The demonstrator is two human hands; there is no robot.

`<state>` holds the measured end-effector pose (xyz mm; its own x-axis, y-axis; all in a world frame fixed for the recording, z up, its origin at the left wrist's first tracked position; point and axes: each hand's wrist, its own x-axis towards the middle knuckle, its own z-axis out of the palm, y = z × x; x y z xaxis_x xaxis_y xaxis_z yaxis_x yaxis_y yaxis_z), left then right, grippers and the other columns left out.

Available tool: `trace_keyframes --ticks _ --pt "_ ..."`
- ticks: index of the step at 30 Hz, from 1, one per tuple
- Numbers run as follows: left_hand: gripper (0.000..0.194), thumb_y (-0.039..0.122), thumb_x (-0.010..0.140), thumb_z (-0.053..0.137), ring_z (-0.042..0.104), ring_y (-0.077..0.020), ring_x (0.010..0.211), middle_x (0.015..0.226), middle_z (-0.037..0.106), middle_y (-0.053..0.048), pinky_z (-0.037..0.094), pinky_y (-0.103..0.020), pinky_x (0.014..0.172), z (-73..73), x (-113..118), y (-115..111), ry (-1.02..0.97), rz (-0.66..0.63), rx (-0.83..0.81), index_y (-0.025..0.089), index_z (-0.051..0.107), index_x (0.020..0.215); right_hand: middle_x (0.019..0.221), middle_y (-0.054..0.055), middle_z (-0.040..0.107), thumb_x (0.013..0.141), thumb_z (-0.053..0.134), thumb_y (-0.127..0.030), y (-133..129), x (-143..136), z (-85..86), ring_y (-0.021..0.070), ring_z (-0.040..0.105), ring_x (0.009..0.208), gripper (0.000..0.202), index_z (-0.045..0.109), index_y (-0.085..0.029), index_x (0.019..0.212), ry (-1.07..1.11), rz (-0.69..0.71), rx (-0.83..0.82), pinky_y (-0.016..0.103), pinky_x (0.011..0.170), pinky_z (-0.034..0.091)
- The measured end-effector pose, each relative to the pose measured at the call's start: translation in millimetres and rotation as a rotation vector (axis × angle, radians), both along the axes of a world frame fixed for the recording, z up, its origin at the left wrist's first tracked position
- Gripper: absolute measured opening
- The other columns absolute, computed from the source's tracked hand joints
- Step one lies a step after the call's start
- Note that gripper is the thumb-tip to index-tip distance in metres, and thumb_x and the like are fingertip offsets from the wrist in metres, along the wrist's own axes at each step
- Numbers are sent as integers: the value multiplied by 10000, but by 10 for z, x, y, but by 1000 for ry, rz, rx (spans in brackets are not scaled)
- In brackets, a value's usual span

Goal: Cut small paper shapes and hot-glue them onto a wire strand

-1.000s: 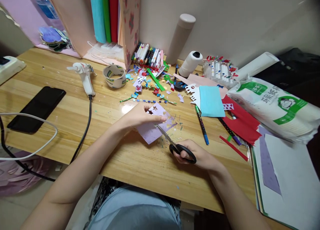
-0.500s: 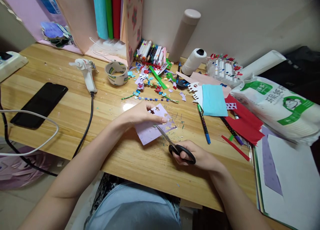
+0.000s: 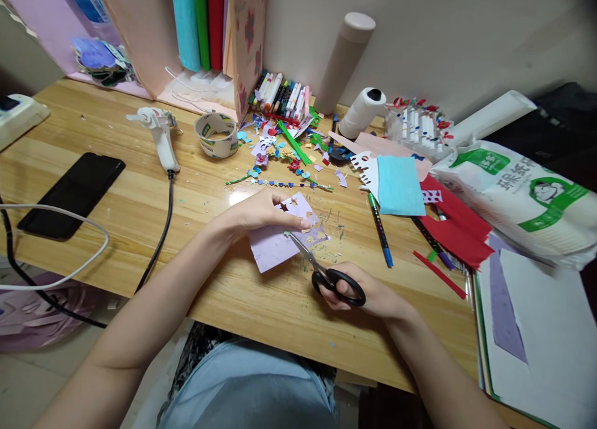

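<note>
On the wooden counter [image 3: 233,292], cutting looks partway along. The lilac paper sheet [image 3: 273,249], held before the person, is cut through toward its right; its lower-left part is whole, so uncut paper is left. The left hand [image 3: 265,211] pinches the sheet; the right hand [image 3: 354,286], apart from it, grips black-handled scissors [image 3: 321,271], tips at the paper. A star-shaped hole [image 3: 284,207] shows near the left fingers.
</note>
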<state>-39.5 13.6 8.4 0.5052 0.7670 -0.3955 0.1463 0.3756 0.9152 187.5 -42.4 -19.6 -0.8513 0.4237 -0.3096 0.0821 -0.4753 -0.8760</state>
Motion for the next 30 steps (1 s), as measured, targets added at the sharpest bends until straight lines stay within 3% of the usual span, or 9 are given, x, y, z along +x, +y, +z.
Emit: trace_keyframes --ticks 8,13,23,30 --pt "227 342 609 755 535 -87 482 607 620 5 375 -189 436 3 -11 7 -16 5 1 150 641 655 499 -42 396 723 598 -629 -13 -6 7 53 311 430 530 438 -147 569 -43 -49 38 203 408 224" --pt "244 357 618 752 542 -92 501 631 627 2 378 -189 447 -6 4 4 -25 -5 15 149 637 671 513 -43 392 740 569 -643 -4 0 25 59 314 442 530 437 -147 610 0 -6 5 206 421 225" --pt "300 358 583 775 541 -88 540 682 627 -2 380 -201 506 -42 134 -36 -163 287 -61 136 634 729 530 -49 396 738 437 -748 -39 15 -38 46 268 431 603 426 -148 675 84 -22 -42 198 414 203" --pt "268 333 595 769 538 -85 516 638 604 10 378 -199 486 -58 177 -44 -247 319 -141 140 609 689 510 -61 377 727 422 -761 -63 0 -90 42 244 401 605 412 -160 665 140 -49 -114 194 380 168"
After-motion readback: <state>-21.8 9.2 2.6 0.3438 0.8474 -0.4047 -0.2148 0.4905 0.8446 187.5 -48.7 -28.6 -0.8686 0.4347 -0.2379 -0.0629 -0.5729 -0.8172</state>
